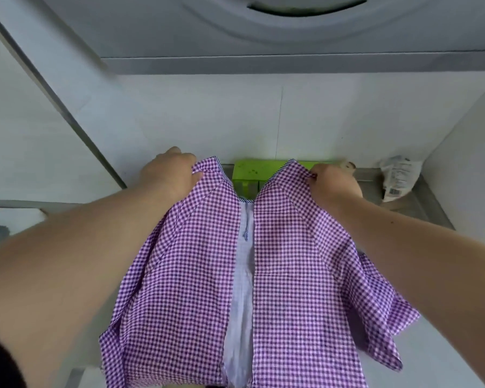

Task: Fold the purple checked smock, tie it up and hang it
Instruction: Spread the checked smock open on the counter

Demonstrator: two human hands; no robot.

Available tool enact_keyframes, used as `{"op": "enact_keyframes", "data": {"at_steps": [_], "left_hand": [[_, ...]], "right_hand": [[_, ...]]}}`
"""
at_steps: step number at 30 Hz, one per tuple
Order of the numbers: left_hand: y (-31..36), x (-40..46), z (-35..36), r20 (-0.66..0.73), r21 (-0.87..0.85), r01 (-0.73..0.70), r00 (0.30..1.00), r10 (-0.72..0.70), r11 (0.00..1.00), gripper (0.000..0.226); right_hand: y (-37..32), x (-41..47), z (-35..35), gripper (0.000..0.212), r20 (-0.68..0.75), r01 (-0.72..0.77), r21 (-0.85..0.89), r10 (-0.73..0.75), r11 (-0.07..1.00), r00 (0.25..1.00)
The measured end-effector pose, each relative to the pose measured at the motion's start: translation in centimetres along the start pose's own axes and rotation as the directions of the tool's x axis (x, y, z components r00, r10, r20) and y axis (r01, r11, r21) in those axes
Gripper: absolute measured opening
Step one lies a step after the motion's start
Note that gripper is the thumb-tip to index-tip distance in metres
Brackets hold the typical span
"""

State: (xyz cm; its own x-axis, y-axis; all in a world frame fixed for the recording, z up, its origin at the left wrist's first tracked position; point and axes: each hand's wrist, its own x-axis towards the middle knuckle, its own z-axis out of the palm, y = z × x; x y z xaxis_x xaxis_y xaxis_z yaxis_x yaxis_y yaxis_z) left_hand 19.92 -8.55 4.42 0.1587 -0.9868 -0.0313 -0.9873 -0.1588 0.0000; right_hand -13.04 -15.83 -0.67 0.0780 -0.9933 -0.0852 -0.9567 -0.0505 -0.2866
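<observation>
The purple checked smock (291,275) hangs spread out in front of me, its two back panels parted down the middle so the pale lilac lining shows between them. My left hand (171,172) pinches the top left corner of the smock at the neckline. My right hand (333,180) pinches the top right corner. Both arms are stretched forward, holding the garment up at about the same height. A sleeve droops at the lower right.
A bright green plastic rack (249,169) sits behind the smock on a steel counter (420,208). A crumpled white packet (398,177) lies at the counter's right end. White walls close in behind and on both sides, with a range hood (263,37) overhead.
</observation>
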Motion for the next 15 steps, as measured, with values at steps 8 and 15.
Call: {"op": "enact_keyframes", "data": {"at_steps": [8, 15], "left_hand": [[0.9, 3.6, 4.5, 0.106, -0.03, 0.11, 0.989, -0.106, 0.994, 0.039], [0.4, 5.3, 9.5, 0.235, -0.227, 0.222, 0.957, -0.168, 0.948, 0.048]], "right_hand": [[0.5, 0.7, 5.1, 0.026, 0.086, -0.088, 0.183, 0.073, 0.979, 0.994], [0.0, -1.0, 10.4, 0.095, 0.312, -0.035, 0.174, -0.021, 0.984, 0.95]]}}
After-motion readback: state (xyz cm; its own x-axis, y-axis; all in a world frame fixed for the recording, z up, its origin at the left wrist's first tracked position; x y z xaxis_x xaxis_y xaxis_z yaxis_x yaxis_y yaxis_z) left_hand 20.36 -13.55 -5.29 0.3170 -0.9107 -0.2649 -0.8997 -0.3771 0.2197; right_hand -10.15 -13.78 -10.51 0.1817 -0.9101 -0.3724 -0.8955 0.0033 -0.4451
